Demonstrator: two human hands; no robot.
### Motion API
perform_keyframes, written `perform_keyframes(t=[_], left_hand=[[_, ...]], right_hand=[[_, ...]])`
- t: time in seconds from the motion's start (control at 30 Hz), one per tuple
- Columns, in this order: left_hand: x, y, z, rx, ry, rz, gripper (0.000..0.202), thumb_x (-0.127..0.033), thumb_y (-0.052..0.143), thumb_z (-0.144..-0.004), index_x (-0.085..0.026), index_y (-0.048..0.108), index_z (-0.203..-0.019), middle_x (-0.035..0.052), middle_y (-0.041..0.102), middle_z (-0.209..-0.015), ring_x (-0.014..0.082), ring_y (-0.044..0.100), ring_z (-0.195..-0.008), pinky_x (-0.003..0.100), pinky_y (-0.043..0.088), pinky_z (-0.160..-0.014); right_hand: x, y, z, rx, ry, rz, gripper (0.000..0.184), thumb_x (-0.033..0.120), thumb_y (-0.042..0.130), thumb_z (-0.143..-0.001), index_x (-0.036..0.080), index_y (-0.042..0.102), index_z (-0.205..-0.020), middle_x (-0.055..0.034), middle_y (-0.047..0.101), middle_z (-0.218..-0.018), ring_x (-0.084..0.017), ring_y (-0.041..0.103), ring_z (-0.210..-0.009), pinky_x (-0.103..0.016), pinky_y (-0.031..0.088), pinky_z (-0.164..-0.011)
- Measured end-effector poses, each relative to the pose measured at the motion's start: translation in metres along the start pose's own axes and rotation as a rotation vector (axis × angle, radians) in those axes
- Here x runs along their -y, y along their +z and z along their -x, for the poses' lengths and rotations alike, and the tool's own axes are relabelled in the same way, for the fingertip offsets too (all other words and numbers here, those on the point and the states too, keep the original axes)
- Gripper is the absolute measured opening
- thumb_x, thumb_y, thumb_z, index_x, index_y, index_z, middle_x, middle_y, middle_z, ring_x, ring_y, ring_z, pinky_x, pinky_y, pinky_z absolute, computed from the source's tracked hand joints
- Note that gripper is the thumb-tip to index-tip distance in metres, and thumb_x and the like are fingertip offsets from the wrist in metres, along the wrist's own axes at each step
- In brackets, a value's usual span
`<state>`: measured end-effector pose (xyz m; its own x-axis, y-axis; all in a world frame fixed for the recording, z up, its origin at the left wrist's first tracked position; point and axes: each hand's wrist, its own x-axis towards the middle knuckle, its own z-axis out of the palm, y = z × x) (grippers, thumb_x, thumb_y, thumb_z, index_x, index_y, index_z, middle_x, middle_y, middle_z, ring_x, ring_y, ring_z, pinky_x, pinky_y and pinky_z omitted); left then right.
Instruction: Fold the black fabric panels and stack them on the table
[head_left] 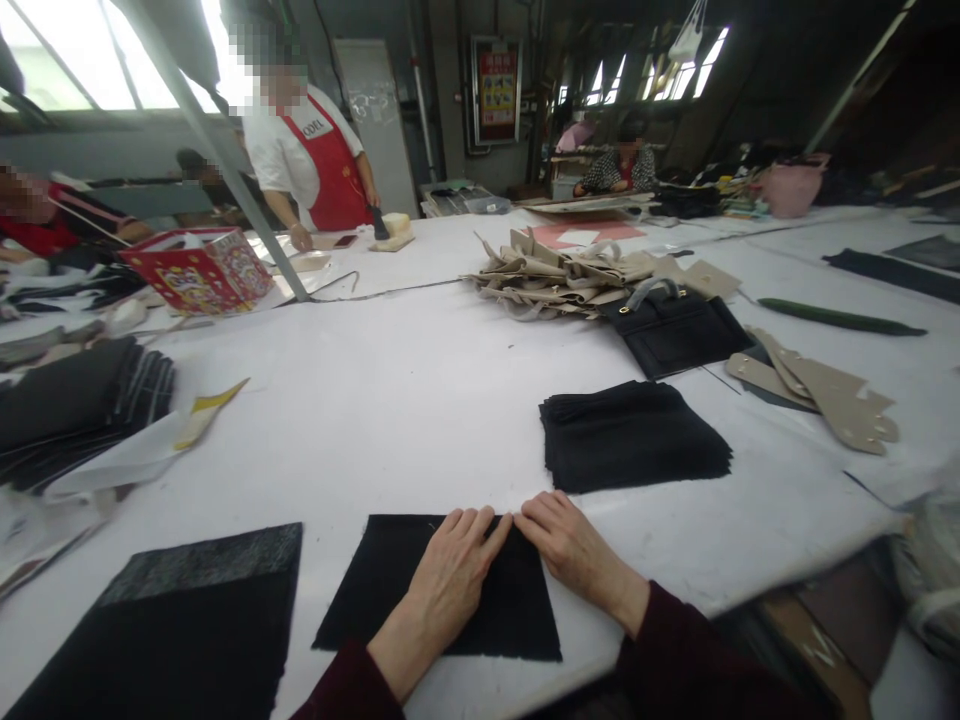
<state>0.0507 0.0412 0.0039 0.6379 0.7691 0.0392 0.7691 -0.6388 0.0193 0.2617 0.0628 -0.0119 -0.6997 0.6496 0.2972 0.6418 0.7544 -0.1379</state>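
Observation:
A black fabric piece [360, 600] lies flat on the white table in front of me. My left hand [454, 570] rests on it, fingers stretched and pressed down along its far edge. At the far right corner of the same piece, my right hand [562, 540] has its fingers curled together at the edge, their tips close to my left forefinger. Just beyond that hand sits a stack of black fabric pieces [634, 435]. To the left is another black fabric piece [217, 640] with a grey speckled strip across its far end.
Farther back are a black bag [679, 330], a heap of beige bag parts [555, 275], beige strips [825, 390] and a cucumber [840, 317]. Dark folded cloth [75, 400] is stacked at left. A metal pole [225, 170] rises near a co-worker in a red apron [330, 160].

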Motion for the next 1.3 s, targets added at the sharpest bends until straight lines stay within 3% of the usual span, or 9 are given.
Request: perform_keyframes(t=[0.1,0.2,0.3,0.43,0.63,0.93,1.13,1.3], left_hand=[[-0.001,-0.001,-0.001,0.005,-0.002,-0.013,0.064,-0.003,0.043,-0.083,-0.022,0.037,-0.144,0.0080,0.054,-0.119,0.0236,0.051,-0.098,0.039,0.042,-0.092],[-0.002,0.000,-0.002,0.012,-0.002,-0.030,0.067,-0.002,0.043,-0.082,-0.023,0.035,-0.146,0.0086,0.053,-0.120,0.0236,0.051,-0.099,0.040,0.042,-0.093],[-0.002,0.002,-0.002,0.021,-0.002,-0.045,0.070,-0.001,0.043,-0.080,-0.023,0.034,-0.147,0.0090,0.052,-0.122,0.0242,0.051,-0.101,0.040,0.041,-0.095],[-0.002,0.002,0.000,0.030,-0.003,-0.039,0.068,-0.002,0.043,-0.082,-0.024,0.035,-0.146,0.0080,0.052,-0.126,0.0240,0.050,-0.103,0.041,0.039,-0.097],[-0.004,0.002,-0.001,0.034,0.025,-0.015,0.065,-0.001,0.041,-0.084,-0.019,0.035,-0.146,0.0058,0.051,-0.134,0.0232,0.049,-0.107,0.040,0.036,-0.101],[-0.004,0.003,-0.005,0.060,0.033,-0.014,0.070,0.001,0.038,-0.083,-0.022,0.032,-0.149,0.0054,0.052,-0.133,0.0228,0.050,-0.108,0.041,0.035,-0.103],[-0.003,0.007,-0.004,0.070,0.035,-0.047,0.073,0.002,0.037,-0.080,-0.022,0.033,-0.149,0.0064,0.049,-0.138,0.0238,0.049,-0.111,0.043,0.035,-0.104],[-0.004,0.008,-0.005,0.070,0.035,-0.074,0.073,0.002,0.038,-0.079,-0.021,0.033,-0.148,0.0070,0.050,-0.137,0.0244,0.049,-0.111,0.043,0.036,-0.103]], right_hand=[[0.001,0.000,0.003,-0.007,0.018,-0.004,0.026,0.004,0.038,-0.094,0.014,0.061,-0.103,-0.0073,0.057,-0.090,-0.021,0.048,-0.086,-0.038,0.037,-0.077],[0.002,0.002,0.007,-0.064,0.055,-0.062,0.030,0.005,0.038,-0.094,0.014,0.059,-0.114,-0.0081,0.058,-0.093,-0.022,0.049,-0.088,-0.038,0.039,-0.080],[0.003,0.004,0.010,-0.159,0.201,-0.161,0.034,0.007,0.040,-0.094,0.014,0.054,-0.124,-0.0090,0.059,-0.097,-0.022,0.050,-0.092,-0.038,0.039,-0.082],[0.004,0.004,0.008,-0.185,0.339,-0.255,0.030,0.011,0.044,-0.095,0.017,0.056,-0.121,-0.0080,0.058,-0.097,-0.021,0.049,-0.091,-0.038,0.038,-0.082],[0.007,-0.002,0.007,-0.055,0.231,-0.130,0.025,0.011,0.044,-0.095,0.018,0.061,-0.111,-0.0063,0.055,-0.091,-0.022,0.046,-0.089,-0.038,0.036,-0.081],[0.012,-0.002,0.013,0.002,0.140,0.096,0.029,0.010,0.040,-0.095,0.010,0.056,-0.120,-0.0086,0.055,-0.095,-0.024,0.044,-0.088,-0.043,0.035,-0.084],[0.015,-0.002,0.017,-0.007,0.200,0.001,0.023,0.009,0.041,-0.094,0.012,0.058,-0.110,-0.0075,0.054,-0.094,-0.023,0.044,-0.087,-0.041,0.036,-0.083],[0.015,0.000,0.020,-0.121,0.338,-0.194,0.024,0.008,0.040,-0.094,0.016,0.058,-0.108,-0.0070,0.055,-0.097,-0.022,0.046,-0.091,-0.039,0.037,-0.085]])
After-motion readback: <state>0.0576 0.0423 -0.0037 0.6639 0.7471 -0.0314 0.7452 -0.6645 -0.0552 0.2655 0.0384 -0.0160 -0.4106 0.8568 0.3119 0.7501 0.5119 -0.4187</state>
